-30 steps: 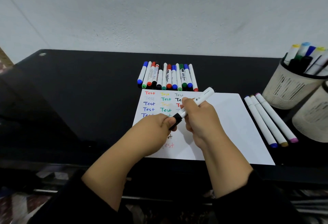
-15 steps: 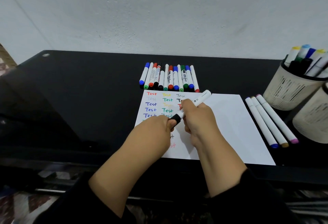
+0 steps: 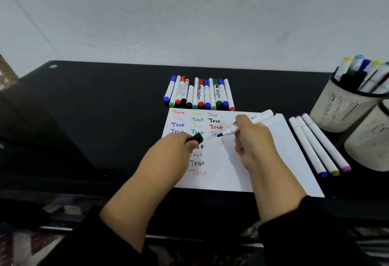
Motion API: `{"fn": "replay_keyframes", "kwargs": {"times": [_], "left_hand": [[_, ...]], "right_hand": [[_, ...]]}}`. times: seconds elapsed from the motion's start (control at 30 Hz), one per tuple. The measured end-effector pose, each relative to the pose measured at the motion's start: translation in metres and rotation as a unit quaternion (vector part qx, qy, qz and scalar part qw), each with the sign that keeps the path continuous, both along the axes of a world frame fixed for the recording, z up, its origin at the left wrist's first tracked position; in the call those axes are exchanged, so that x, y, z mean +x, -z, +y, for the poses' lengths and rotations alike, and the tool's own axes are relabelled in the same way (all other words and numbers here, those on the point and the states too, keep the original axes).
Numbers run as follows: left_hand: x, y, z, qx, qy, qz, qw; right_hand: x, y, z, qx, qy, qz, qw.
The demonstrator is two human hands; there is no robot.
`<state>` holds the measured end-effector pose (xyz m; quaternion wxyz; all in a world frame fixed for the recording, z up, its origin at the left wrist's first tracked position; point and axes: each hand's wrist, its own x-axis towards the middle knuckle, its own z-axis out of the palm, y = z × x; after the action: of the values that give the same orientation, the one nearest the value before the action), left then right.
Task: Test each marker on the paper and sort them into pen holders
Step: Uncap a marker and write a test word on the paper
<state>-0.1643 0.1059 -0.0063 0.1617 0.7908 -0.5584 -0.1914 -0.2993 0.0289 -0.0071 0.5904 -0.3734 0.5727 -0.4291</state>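
My right hand [image 3: 252, 139] grips a white marker [image 3: 262, 117], uncapped, its black tip just above the paper [image 3: 263, 160] near a faint "Test". My left hand [image 3: 172, 152] pinches the black cap [image 3: 196, 138] a short way left of the tip. The sheet carries several coloured "Test" words. A row of several capped markers [image 3: 199, 95] lies beyond the paper. Three white markers [image 3: 315, 145] lie to its right. A cream mesh pen holder [image 3: 339, 105] at the far right holds several markers; a second holder [image 3: 370, 141] stands in front of it.
Everything sits on a black glossy desk [image 3: 94, 118] against a pale wall. The desk's front edge runs just below the paper. The second holder is cut off by the frame's right edge.
The cap has come off the marker: my left hand pulled it left while my right hand drew the marker right, exposing the black tip.
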Motion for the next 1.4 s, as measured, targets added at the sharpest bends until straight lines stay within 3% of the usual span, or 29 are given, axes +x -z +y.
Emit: {"fn": "replay_keyframes", "kwargs": {"times": [0.4, 0.83, 1.4], "left_hand": [[0.013, 0.005, 0.002, -0.099, -0.029, 0.041, 0.994], [0.014, 0.013, -0.004, -0.114, -0.029, 0.08, 0.99], [0.017, 0.014, -0.005, -0.119, -0.049, 0.109, 0.986]], "right_hand": [[-0.003, 0.003, 0.002, -0.027, -0.029, -0.037, 0.999], [-0.007, 0.019, -0.003, -0.169, -0.029, 0.164, 0.972], [0.0, 0.029, 0.0, -0.232, -0.098, 0.189, 0.949]]}}
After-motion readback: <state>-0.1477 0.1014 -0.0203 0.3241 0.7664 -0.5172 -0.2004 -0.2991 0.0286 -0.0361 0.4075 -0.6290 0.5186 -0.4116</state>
